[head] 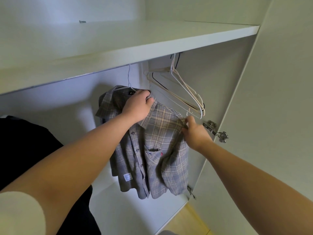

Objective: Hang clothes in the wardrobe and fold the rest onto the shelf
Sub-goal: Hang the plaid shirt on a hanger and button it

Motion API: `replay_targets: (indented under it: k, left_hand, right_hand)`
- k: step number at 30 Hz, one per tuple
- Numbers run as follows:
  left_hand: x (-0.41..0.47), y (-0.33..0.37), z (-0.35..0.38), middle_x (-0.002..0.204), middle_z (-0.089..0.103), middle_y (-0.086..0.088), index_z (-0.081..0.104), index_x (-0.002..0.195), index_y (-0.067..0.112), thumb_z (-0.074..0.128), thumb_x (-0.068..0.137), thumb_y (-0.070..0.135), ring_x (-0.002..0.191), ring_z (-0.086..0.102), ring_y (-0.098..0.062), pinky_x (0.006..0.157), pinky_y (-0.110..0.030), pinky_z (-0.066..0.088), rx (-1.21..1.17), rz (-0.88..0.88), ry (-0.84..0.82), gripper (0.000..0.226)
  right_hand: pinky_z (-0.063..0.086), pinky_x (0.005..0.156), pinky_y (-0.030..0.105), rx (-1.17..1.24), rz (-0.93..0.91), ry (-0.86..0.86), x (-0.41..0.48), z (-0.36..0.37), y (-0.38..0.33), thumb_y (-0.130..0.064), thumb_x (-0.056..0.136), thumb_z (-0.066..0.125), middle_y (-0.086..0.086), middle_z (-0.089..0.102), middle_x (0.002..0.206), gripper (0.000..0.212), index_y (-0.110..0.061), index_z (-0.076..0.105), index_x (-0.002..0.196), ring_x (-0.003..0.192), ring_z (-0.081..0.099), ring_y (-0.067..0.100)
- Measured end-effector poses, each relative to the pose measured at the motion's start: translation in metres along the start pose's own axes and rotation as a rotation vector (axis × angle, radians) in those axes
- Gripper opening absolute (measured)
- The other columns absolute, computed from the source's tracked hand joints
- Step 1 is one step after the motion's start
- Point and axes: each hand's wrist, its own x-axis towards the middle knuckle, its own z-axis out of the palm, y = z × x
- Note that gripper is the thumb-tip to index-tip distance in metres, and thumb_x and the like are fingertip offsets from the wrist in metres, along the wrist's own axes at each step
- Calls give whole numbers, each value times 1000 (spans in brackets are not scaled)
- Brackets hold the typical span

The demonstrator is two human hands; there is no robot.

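Both hands are working: the left hand (138,106) is gripping the plaid shirt (152,146) collar, the right hand (194,131) is pinching its shoulder; better pulling it evenly over the hanger (129,82) above.

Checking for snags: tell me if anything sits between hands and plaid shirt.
Nothing visible does. The left hand grips the grey-and-beige plaid button shirt at its collar, the right hand pinches its shoulder. Pale wire hangers hang to its right.
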Motion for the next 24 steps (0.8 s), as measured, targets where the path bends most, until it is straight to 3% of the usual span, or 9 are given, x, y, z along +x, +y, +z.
replay_targets:
  k: [5,11,15,20,24]
  left_hand:
    - [2,-7,-6,87,45,4,47,76,13,48,102,40,77,52,-22,71,-37,40,13,-11,-80,37]
    - [-2,-14,-4,86,44,8,46,70,17,56,100,39,71,49,-13,67,-33,32,-5,-35,-50,38]
    - [-3,-14,-4,91,52,0,55,80,3,58,99,35,75,55,-21,68,-37,41,-51,-48,-35,37]
    - [-6,-13,-3,86,45,2,53,79,4,59,99,29,68,46,-13,62,-32,34,-62,-59,-15,33]
    - [-7,-18,-3,92,46,3,56,88,5,60,99,24,76,47,-14,69,-30,36,-63,-55,-32,23]
  right_hand:
    - [40,49,33,15,-46,74,-6,-9,6,-36,109,36,3,57,69,24,-21,34,127,56,57,22]
    - [56,65,51,-16,47,225,0,-25,12,-22,106,37,13,59,73,9,-21,41,114,63,60,36]
    - [53,68,47,51,120,186,-1,-26,17,-42,108,30,10,55,72,29,-17,44,113,66,57,35]
    - [54,73,36,-2,-73,31,-5,-13,4,-60,102,33,-1,67,98,44,-25,51,121,82,65,20]
    - [57,86,41,79,-168,-5,-5,1,-19,-57,102,40,1,68,115,47,-24,53,132,99,66,22]
